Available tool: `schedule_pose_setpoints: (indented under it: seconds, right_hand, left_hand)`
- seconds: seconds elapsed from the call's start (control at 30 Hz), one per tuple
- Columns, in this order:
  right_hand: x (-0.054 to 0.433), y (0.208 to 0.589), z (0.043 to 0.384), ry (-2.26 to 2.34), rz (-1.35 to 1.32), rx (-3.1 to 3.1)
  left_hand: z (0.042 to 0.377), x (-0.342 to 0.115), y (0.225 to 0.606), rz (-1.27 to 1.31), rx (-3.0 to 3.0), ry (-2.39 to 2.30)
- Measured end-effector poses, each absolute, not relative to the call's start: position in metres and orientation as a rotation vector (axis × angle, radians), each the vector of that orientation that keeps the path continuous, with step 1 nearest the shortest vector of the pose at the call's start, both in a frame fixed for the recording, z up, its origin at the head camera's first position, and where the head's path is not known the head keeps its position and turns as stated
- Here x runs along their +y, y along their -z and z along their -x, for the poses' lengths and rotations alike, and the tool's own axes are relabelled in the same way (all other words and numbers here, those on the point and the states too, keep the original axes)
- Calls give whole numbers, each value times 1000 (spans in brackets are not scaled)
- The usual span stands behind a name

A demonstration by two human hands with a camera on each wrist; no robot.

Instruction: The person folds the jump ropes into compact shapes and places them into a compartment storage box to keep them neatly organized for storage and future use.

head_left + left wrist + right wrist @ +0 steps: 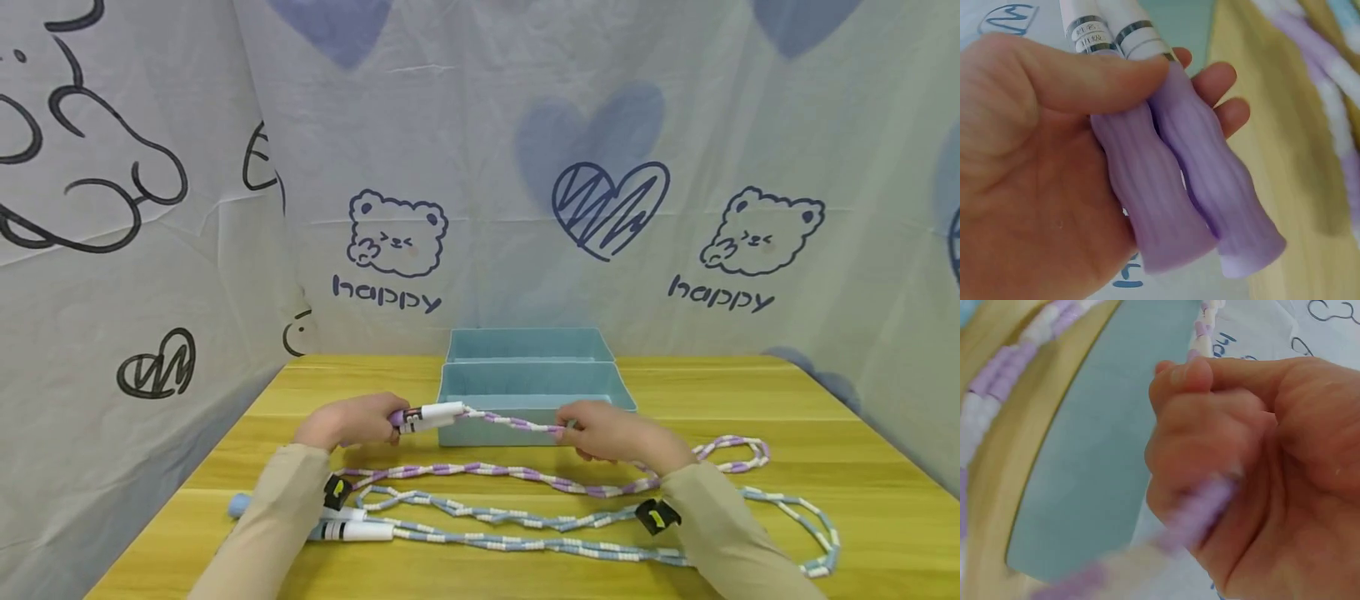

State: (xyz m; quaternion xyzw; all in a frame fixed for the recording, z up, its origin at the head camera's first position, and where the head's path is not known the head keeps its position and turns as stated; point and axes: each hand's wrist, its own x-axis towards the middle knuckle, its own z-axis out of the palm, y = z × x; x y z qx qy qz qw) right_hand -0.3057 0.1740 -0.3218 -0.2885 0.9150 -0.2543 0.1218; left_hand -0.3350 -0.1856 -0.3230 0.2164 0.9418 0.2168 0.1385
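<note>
- Purple-and-white beaded rope (517,423): one length spans the gap between the two hands, in front of a pale blue box. Its two handles (1154,187) have wavy, ribbed purple grips flared at the ends, with white upper sleeves marked by dark bands.
- Left hand (352,419): closed around both handles side by side, thumb across the top and fingertips showing on the far side; the grip ends stick out past the palm.
- Right hand (611,433): fingers curled in around the beads, thumb pressed against the index finger; beaded lengths come out at both ends of the fist.
- Both arms, in beige sleeves, reach forward, the hands well apart and roughly level, turned inward towards each other.
- Nearer the body than the hands, more of the purple rope lies on the counter (787,408), with a loop to the right of the right hand.
- Closer still, a blue-and-white beaded rope (517,545) lies stretched sideways, its handles by the left forearm and its loop past the right forearm.
- Beyond the hands stands the pale blue box (536,379), then a printed cloth (487,167).
</note>
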Motion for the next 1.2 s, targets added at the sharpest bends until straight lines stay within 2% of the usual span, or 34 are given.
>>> schedule_pose_setpoints:
  seconds: [0.2, 0.6, 1.0, 1.1, 1.2]
  right_hand:
    - [195, 303, 304, 791, 757, 2713]
    - [239, 285, 311, 1088, 758, 2594]
    - [277, 271, 312, 1251, 553, 2782]
    - [278, 270, 314, 1429, 463, 2812]
    - [273, 272, 314, 1718, 367, 2746]
  left_hand:
    - [335, -181, 311, -796, 2769, -720]
    - [342, -163, 292, -803, 3261, -538]
    - [347, -138, 284, -776, 3393, -581]
    - [343, -127, 275, -754, 3338, -754]
    - [341, -113, 267, -726, 3038, -1218]
